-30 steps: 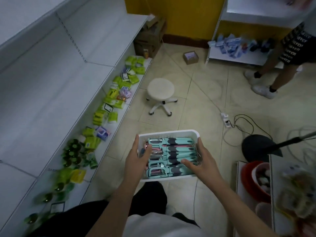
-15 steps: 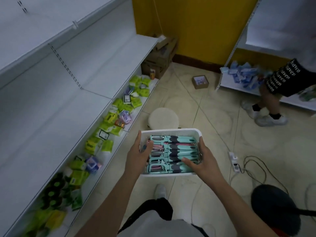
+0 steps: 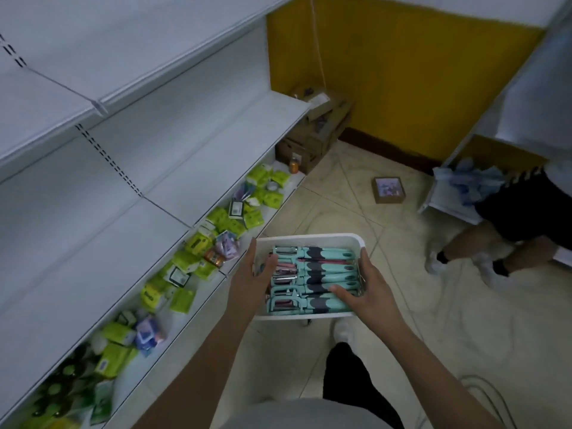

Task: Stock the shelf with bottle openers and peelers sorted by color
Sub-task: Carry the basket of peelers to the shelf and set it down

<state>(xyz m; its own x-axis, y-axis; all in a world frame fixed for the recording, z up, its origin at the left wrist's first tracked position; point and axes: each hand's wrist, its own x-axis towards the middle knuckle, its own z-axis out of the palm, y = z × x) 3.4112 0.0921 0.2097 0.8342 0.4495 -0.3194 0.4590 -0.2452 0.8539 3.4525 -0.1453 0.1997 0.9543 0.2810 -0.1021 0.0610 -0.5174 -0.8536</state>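
Observation:
I hold a white plastic bin in front of me, above the floor. It is packed with several teal-handled peelers lying side by side, and some pink handles show between them. My left hand grips the bin's left wall, thumb inside. My right hand grips the right wall, its fingers lying across the nearest peelers. The white shelf runs along my left; its middle boards are bare.
The bottom shelf board holds green packets, small purple packs and dark green bottles. Cardboard boxes sit in the corner by the yellow wall. A small box lies on the tiled floor. Another person's legs stand at the right by a second shelf.
My view has risen and swung toward the shelf and the yellow wall. The bin stays in both hands. The white stool has dropped out of sight behind the bin.

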